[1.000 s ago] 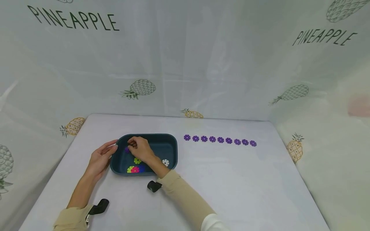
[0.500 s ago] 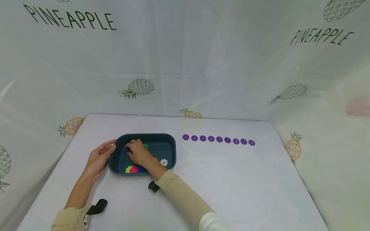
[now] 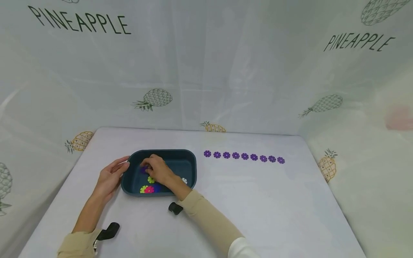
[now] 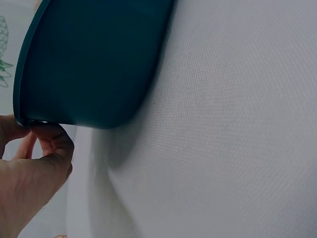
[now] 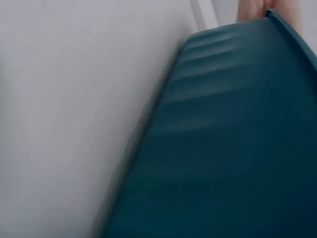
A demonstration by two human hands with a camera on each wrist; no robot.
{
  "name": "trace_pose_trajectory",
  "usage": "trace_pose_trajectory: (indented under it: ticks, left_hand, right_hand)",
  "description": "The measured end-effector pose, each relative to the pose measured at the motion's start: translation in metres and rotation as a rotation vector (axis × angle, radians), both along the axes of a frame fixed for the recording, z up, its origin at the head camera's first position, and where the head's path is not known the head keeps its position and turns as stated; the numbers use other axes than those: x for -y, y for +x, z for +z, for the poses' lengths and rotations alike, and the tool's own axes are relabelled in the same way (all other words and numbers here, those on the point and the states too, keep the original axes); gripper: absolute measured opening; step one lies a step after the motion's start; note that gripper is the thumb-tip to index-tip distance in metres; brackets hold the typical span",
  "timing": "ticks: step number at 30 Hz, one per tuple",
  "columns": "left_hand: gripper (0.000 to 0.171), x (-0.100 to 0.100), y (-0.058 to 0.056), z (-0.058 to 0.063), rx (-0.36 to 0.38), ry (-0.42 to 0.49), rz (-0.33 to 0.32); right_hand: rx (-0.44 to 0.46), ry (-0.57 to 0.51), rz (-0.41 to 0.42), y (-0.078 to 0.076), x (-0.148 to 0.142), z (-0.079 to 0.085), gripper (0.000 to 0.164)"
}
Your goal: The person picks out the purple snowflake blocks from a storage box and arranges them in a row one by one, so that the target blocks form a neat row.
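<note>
My left hand (image 3: pixel 109 178) grips the left end of a dark teal plastic basin (image 3: pixel 191 172); in the left wrist view its thumb and fingers pinch the rim. My right hand (image 3: pixel 158 170) reaches inside the basin with bent fingers around a purple flower-shaped disc (image 3: pixel 143 170), near the left wall. Whether the fingertips hold that disc is too small to tell. A yellow-green disc (image 3: pixel 150 180) lies just below the right hand. Nearer the front wall are another yellow-green disc (image 3: pixel 143 189), a pink disc (image 3: pixel 149 189) and a blue disc (image 3: pixel 157 187). A white disc (image 3: pixel 184 180) is partly behind the right wrist.
Several purple discs (image 3: pixel 245 156) form a row on the white tabletop (image 3: pixel 258 208), right of the basin. A pineapple-print sheet (image 3: pixel 226 71) hangs behind the table. The right wrist view is mostly filled by the basin's outer wall (image 5: pixel 213 148).
My right hand shifts a little about the same spot in the basin, its fingers moving around the purple disc. A green disc visible half a second ago is now hidden. The left hand keeps its grip.
</note>
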State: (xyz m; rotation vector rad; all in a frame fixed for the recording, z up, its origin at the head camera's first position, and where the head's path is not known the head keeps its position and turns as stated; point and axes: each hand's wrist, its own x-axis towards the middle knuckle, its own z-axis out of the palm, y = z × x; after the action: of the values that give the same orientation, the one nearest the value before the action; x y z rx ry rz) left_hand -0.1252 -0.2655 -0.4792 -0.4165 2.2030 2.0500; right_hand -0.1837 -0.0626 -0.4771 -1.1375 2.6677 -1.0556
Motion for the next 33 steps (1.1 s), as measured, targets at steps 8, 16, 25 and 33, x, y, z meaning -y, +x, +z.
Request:
trace_pose_trajectory:
  ticks: [8,16,25,33]
  left_hand:
    - [0.062,-0.002,0.000,0.002,0.007,-0.045,0.001]
    - [0.064,0.000,0.002,0.000,0.003,-0.059,0.017]
    - [0.065,-0.002,-0.001,0.000,-0.018,-0.053,0.008]
    - [0.065,-0.003,0.000,0.000,-0.008,-0.067,0.007]
  right_hand:
    - [0.049,-0.058,0.005,0.003,-0.020,0.007,0.016]
    - [0.080,-0.098,-0.010,0.004,-0.041,0.012,0.017]
    - [0.054,-0.146,-0.037,0.002,-0.068,0.011,0.017]
    - [0.037,-0.205,-0.072,0.000,-0.092,0.017,0.019]
